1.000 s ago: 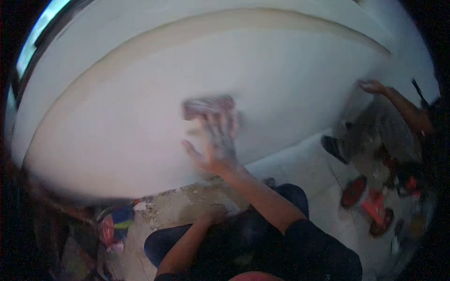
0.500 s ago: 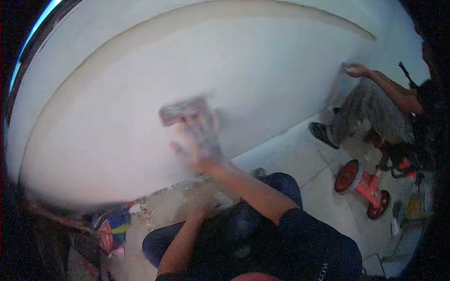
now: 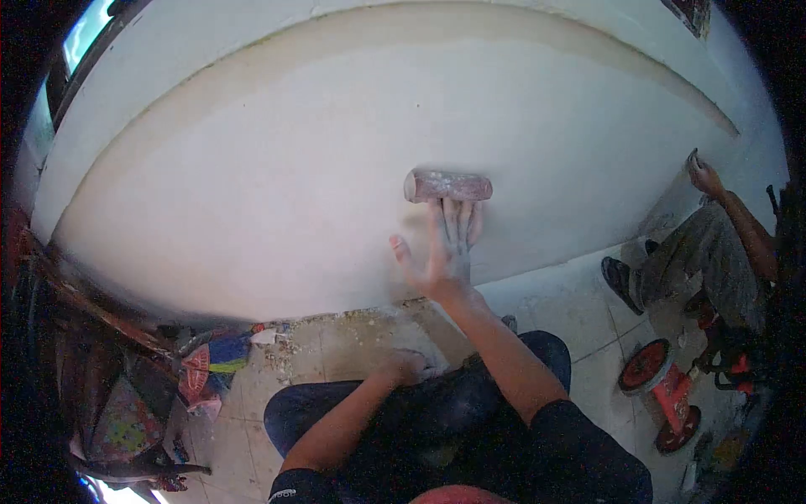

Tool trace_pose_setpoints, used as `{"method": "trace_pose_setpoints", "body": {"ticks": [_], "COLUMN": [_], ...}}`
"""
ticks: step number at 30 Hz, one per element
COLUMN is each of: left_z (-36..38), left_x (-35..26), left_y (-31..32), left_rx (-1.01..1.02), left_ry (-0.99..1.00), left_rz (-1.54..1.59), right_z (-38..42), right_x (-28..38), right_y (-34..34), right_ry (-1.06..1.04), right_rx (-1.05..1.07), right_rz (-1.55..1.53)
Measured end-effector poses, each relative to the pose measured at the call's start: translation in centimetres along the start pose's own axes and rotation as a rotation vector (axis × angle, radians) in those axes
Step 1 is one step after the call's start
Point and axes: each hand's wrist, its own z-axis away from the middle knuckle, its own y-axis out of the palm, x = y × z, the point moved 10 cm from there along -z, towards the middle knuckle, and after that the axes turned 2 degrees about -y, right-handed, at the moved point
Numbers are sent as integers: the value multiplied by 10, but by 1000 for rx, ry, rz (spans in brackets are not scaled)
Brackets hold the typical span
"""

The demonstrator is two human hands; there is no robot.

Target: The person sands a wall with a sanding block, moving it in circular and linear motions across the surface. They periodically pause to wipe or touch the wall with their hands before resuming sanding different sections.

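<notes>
My right hand presses a sanding block against the white wall. The block looks wrapped in reddish-brown sandpaper dusted with white. Its fingers reach up to the lower edge of the block, and the thumb stands apart to the left. White dust coats the fingers. Low over my lap, close to my knees, is my left hand. Its fingers are blurred, so their grip cannot be made out.
A co-worker's hand is at the wall on the right, above a shoe. A red wheeled tool stands on the tiled floor. Colourful bags lie at the lower left. Crumbly debris lines the wall's foot.
The view has shifted. My right hand and the sanding block now appear further right, and the block is sharper. The co-worker's hand stays by the wall.
</notes>
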Motion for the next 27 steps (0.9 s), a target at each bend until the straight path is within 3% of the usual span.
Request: {"method": "trace_pose_setpoints", "body": {"ticks": [1, 4, 6, 7, 9, 12, 15, 16, 18, 20, 24, 27], "left_z": [-1, -9, -22, -22, -15, 1, 27, 13, -20, -24, 16, -48], "left_x": [2, 10, 9, 3, 6, -2, -26, -10, 28, 26, -17, 29], "left_y": [2, 11, 30, 26, 20, 2, -29, -13, 38, 43, -19, 56], "left_rx": [-5, -47, 131, 126, 222, 61, 91, 88, 81, 94, 47, 213], "left_ry": [-6, 39, 52, 45, -89, 26, -48, -53, 14, -47, -80, -87], "left_rz": [-6, -57, -26, -23, -63, -128, -163, -169, -159, -132, -48, -119], "right_z": [-4, -14, -24, -28, -27, -11, -15, -17, -23, -25, -33, -19], "right_x": [3, -11, -37, -39, -40, -24, 1, 5, -4, -16, -40, -32], "right_y": [9, -8, -33, -40, -34, -22, -14, -10, -17, -29, -48, -33], "right_ry": [17, -39, 26, 77, 99, 64, 12, 11, 7, -2, 140, 129], "right_rx": [107, -18, -98, -184, -136, -62, 25, 86, 2, -80, -134, -94], "right_rz": [7, 79, 136, 123, 76, 40, 17, 9, 39, 70, 35, 9]}}
